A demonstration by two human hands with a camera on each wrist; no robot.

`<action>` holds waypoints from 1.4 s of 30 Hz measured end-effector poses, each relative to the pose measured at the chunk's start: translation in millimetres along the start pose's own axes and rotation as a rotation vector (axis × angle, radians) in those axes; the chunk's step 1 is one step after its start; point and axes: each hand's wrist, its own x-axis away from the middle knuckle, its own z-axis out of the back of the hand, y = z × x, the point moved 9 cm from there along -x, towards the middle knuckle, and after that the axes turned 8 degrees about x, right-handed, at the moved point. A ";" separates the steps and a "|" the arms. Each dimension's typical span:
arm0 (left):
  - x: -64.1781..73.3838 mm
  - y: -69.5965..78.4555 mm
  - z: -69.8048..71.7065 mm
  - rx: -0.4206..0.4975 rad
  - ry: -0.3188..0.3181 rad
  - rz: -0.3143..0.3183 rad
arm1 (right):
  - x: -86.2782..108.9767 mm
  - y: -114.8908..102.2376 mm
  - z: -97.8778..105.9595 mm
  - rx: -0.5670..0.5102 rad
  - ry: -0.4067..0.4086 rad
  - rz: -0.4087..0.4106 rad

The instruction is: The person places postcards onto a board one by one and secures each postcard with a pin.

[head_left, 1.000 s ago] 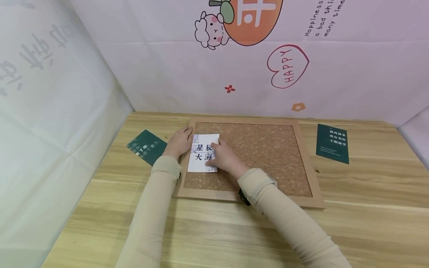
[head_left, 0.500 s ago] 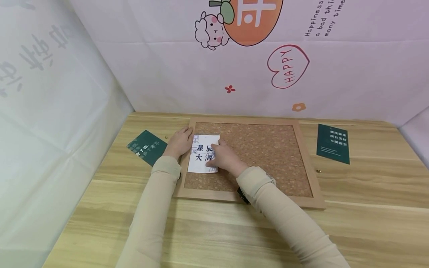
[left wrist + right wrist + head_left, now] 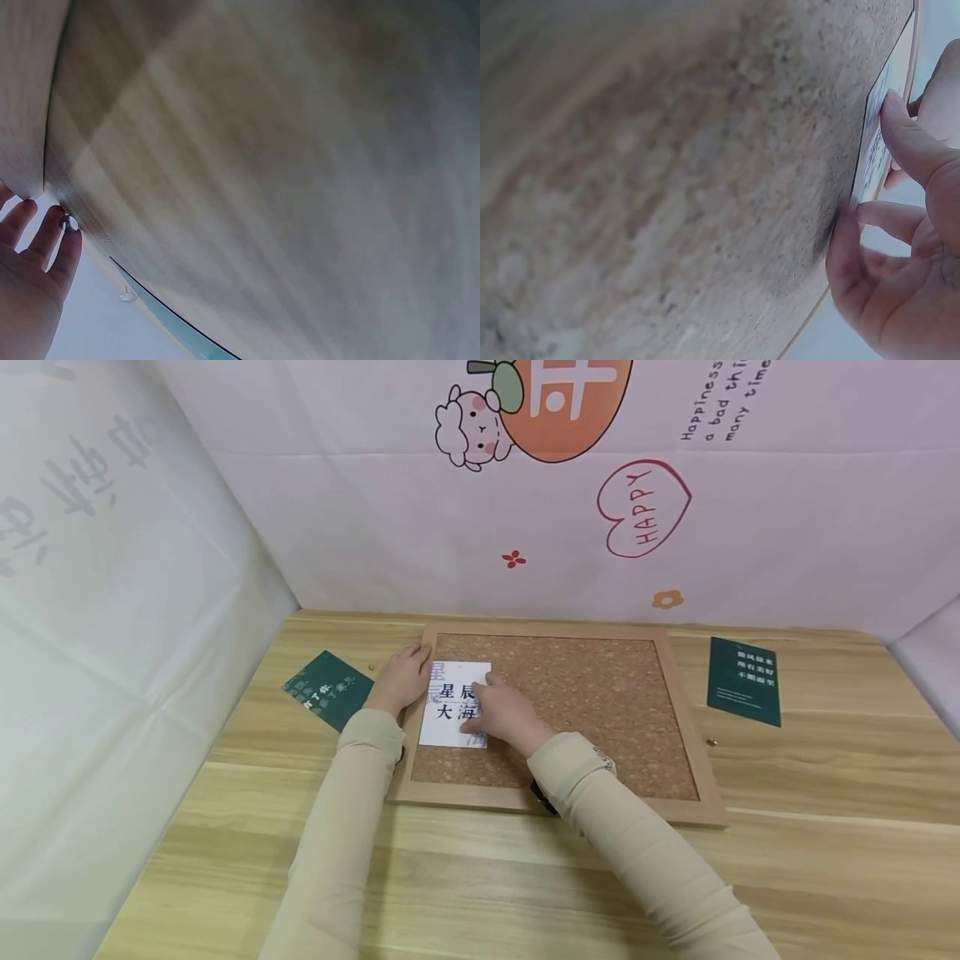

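- White rectangular printed paper card (image 3: 441,732) lies leftward on the brown cork board (image 3: 592,702).
- Probably light, bendable; hold its edges.
- Right hand (image 3: 506,710), fingers spread, touches it; left hand (image 3: 401,681), fingers extended, touches the wooden frame (image 3: 465,796).

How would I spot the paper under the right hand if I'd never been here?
On the wooden table, find the framed cork board. At its left side, touched by the right hand, is a card with dark characters. Unlike the green cards beside the board, it is white.

Cork panel (image 3: 600,710): rough, granular. Frame (image 3: 465,797): smooth, matt wood. White card (image 3: 450,702): smooth paper. Surface (image 3: 480,885): wood-grained. Backdrop (image 3: 375,535): creased cloth.
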 end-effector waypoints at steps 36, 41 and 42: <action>0.7 -0.4 0.0 0.020 -0.018 0.000 | 4.5 2.2 -18.3 0.111 -0.164 0.171; 0.7 0.0 0.7 0.012 -0.023 -0.005 | 3.2 3.5 -21.6 0.131 -0.180 0.175; 0.7 0.3 1.1 0.008 -0.023 -0.006 | 2.9 3.6 -21.9 0.132 -0.179 0.176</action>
